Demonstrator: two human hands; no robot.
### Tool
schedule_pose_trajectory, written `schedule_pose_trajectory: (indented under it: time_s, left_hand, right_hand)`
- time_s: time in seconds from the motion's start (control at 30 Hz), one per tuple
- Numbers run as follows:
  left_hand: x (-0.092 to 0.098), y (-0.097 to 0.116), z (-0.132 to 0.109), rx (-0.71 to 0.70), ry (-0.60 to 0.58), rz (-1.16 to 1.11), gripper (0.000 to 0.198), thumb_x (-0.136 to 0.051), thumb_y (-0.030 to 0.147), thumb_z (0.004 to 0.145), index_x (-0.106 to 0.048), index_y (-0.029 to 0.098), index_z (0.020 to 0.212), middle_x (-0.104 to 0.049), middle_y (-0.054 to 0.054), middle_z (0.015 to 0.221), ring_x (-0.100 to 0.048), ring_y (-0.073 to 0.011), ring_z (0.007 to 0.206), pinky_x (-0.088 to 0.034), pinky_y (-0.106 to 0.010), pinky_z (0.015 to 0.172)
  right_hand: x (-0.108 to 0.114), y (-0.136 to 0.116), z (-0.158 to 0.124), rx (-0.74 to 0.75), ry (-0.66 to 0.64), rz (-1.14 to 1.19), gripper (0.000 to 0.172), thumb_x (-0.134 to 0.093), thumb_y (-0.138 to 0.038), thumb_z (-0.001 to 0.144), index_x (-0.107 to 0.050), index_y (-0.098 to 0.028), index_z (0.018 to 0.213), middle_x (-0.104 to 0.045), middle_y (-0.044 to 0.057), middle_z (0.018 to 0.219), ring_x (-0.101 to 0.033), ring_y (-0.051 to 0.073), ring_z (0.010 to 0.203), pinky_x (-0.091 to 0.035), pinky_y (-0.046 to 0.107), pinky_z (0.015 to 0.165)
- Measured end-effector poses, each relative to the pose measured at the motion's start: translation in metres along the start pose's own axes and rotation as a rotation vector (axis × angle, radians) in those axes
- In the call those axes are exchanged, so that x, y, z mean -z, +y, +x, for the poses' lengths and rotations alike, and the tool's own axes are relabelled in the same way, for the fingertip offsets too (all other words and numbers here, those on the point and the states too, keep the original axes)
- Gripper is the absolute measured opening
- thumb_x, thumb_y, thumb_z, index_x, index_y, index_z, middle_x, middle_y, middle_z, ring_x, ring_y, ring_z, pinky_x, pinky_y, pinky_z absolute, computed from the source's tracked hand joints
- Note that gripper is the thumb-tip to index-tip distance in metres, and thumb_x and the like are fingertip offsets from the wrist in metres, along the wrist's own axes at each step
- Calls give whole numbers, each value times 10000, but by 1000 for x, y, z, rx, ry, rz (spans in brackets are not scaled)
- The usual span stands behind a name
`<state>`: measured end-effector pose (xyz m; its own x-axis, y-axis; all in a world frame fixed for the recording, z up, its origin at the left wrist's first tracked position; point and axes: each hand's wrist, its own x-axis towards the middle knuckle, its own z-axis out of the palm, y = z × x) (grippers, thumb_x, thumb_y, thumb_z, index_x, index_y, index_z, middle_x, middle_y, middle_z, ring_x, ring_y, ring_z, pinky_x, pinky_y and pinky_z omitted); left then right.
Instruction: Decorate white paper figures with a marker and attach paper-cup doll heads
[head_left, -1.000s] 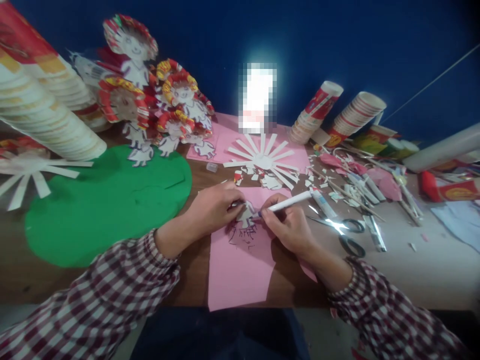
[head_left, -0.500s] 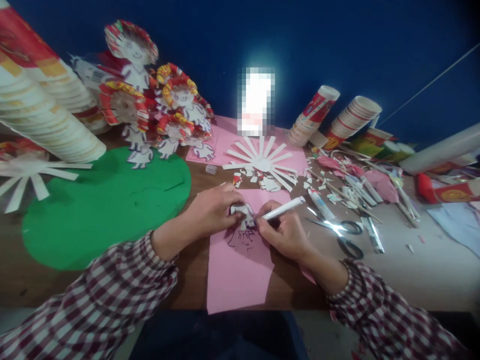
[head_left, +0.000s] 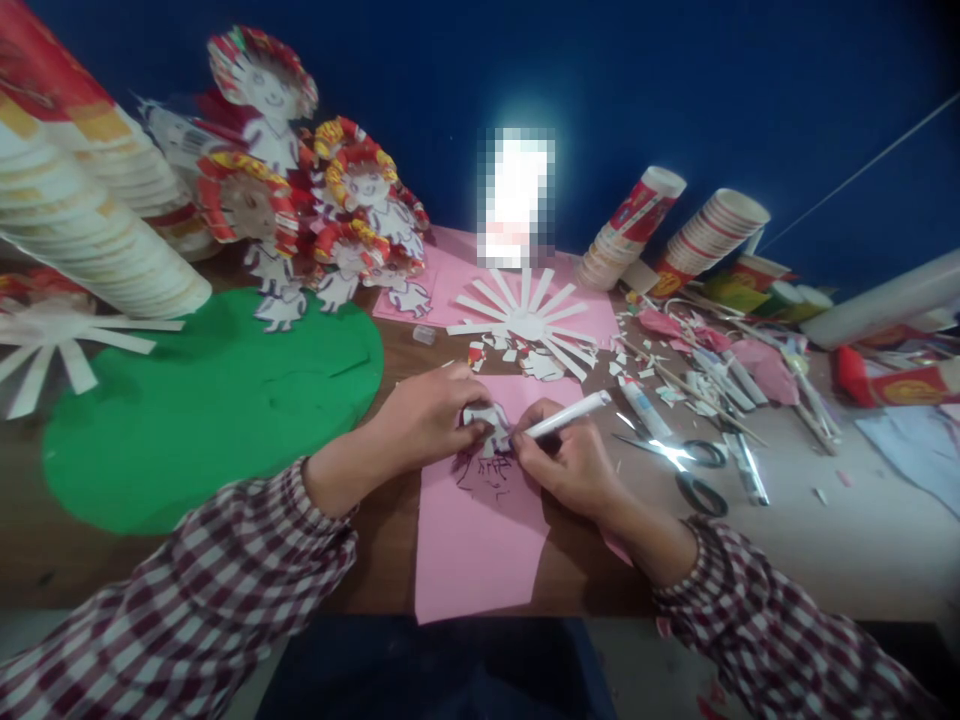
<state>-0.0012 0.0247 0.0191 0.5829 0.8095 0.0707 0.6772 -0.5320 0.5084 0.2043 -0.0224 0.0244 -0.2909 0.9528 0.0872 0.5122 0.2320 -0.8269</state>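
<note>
My left hand (head_left: 431, 410) pinches a small white paper cutout (head_left: 486, 428) between thumb and fingers, just above the pink paper (head_left: 480, 560). A white marker (head_left: 568, 414) is gripped in my right hand (head_left: 562, 455), its tip close to the cutout's right edge; whether it touches is too blurred to tell. Purple outline shows along part of the cutout. Dark marker strokes lie on the pink sheet right below it. Fingers hide some of the cutout's left side.
To the left lies a green oval sheet (head_left: 225, 430), with decorated paper figures (head_left: 270, 110) and stacked paper cups (head_left: 97, 220) behind. Black-handled scissors (head_left: 679, 455), paper scraps and a glue tube (head_left: 643, 408) lie right of my right hand. A fringed white paper piece (head_left: 525, 322) sits ahead.
Both hands keep nearly the same place and hold. The view has shifted very slightly; nothing is taken up or let go.
</note>
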Motion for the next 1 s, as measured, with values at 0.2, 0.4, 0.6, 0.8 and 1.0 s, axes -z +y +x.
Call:
schedule_pose_trajectory:
  time_s: [0.2, 0.4, 0.6, 0.8, 1.0]
  left_hand:
    - [0, 0, 0, -3, 6, -9, 206, -651, 260, 802, -678, 237, 1005, -597, -31, 974, -595, -188, 902, -449, -288, 753]
    - [0, 0, 0, -13, 5, -1, 211, -661, 265, 798, -679, 234, 1005, -604, -34, 969, -596, -190, 904, -449, -287, 756]
    - [0, 0, 0, -13, 20, -8, 193, -644, 265, 807, -681, 233, 993, -610, -34, 976, -595, -186, 916, -456, -281, 775]
    - [-1, 0, 0, -10, 13, -12, 195, -637, 273, 813, -683, 234, 999, -604, -33, 962, -593, -184, 909, -454, -282, 776]
    - [-1, 0, 0, -18, 17, 0, 191, -628, 268, 816, -687, 233, 994, -591, -34, 942, -588, -179, 870, -445, -280, 731]
  right_hand:
    - [0, 1, 0, 2, -6, -3, 62, -580, -207, 811, -569, -185, 753, -559, -30, 612, -495, 103, 537, -387, 211, 509]
    - [-1, 3, 0, 3, -20, 24, 58, -584, -194, 805, -569, -183, 750, -563, -26, 625, -507, 108, 560, -395, 215, 528]
    - [0, 2, 1, -52, 0, 91, 82, -571, -218, 825, -557, -182, 753, -540, -33, 605, -470, 98, 534, -378, 208, 500]
    - [0, 1, 2, -42, 8, 39, 91, -584, -225, 817, -562, -181, 740, -543, -33, 594, -473, 99, 530, -374, 207, 496]
    - [-1, 0, 1, -18, -4, 35, 89, -584, -220, 816, -559, -183, 738, -545, -36, 594, -468, 97, 527, -368, 209, 495]
